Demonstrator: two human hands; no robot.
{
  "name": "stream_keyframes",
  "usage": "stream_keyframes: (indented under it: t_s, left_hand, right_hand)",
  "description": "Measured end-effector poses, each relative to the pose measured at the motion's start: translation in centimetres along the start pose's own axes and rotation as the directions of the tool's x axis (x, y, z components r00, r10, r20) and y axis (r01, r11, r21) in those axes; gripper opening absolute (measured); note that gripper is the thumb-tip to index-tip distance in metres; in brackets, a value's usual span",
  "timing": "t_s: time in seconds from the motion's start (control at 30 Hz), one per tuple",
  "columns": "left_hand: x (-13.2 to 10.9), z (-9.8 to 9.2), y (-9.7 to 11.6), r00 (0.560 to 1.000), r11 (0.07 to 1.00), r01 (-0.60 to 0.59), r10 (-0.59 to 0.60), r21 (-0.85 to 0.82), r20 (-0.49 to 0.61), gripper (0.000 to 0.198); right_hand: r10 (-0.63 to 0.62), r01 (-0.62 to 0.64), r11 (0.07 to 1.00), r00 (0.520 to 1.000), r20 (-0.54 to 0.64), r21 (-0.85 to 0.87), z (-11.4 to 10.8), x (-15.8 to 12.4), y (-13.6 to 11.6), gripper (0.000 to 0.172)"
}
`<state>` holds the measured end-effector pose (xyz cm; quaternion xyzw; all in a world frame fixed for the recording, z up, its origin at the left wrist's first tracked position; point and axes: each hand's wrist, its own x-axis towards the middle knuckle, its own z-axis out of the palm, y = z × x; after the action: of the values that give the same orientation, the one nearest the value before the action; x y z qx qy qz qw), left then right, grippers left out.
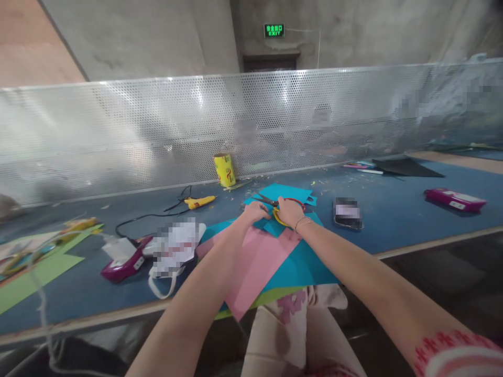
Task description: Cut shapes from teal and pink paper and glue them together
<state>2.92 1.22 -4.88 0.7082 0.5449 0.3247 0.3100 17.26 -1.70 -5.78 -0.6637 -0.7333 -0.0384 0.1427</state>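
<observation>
My right hand point(290, 211) grips a pair of scissors point(269, 201) with red and yellow handles, the dark blades pointing left and standing apart. Close on its left, the fingers of my left hand point(256, 211) are curled in at a small piece of blue paper point(276, 227), most of which lies below both hands. Under my forearms lie a pink sheet point(255, 262) and larger blue sheets point(310, 264), with a green edge showing beneath. Beyond the scissors is another blue sheet point(288, 191) with a cut edge on its right.
A yellow glue gun point(199, 201) with a black cord and a yellow roll point(225, 170) are further back. Purple boxes point(124, 264) point(456, 200) sit left and right. A phone point(348, 213) lies right of my hand. Green paper point(47, 277) lies far left; perforated metal panel point(176, 131) behind.
</observation>
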Motion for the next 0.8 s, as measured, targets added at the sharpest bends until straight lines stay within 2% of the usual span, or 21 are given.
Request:
stream_keyframes:
  t_s: [0.13,0.23,0.33,0.53,0.8]
  left_hand:
    - [-0.1,-0.6,-0.3,0.995,0.993,0.035,-0.024,-0.114,0.098,0.019]
    - [-0.1,-1.2,-0.3,0.992,0.994,0.058,-0.046,-0.097,0.121,0.018]
    - [0.1,-1.6,-0.2,0.995,0.999,0.046,-0.048,0.029,0.083,0.014]
    - [0.7,-1.5,-0.4,0.995,0.979,0.027,-0.006,0.200,-0.103,0.017]
    - [0.7,-0.6,-0.5,0.994,0.982,0.015,0.006,0.187,-0.110,0.026]
  right_hand:
    - [-0.008,0.008,0.999,1.000,-0.001,-0.048,0.0,-0.1,-0.2,0.027]
    - [-0.011,0.011,0.998,1.000,-0.003,-0.064,0.1,-0.1,-0.3,0.027]
    - [0.000,0.000,0.998,1.000,-0.009,-0.067,0.1,-0.1,-0.2,0.029]
    - [0.006,-0.007,0.999,1.000,-0.014,-0.050,0.1,-0.1,-0.1,0.030]
    - [0.020,-0.020,1.000,1.000,-0.022,-0.022,-0.1,0.2,0.2,0.032]
